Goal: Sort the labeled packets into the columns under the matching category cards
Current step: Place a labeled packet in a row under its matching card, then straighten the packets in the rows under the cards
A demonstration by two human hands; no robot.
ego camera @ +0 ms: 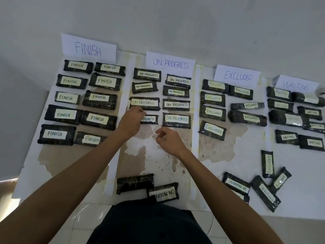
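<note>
The ON PROGRESS packet (149, 118) sits in the fourth row below the ON PROGRESS card (170, 63), left slot; placement appears nearly complete. The left grip (131, 121) clasps its left end. The right grip (168, 140), lower and to the right, hangs loosely curled, holding nothing. Next move: release, then collect the unsorted packets (163, 191) far below the card.
</note>
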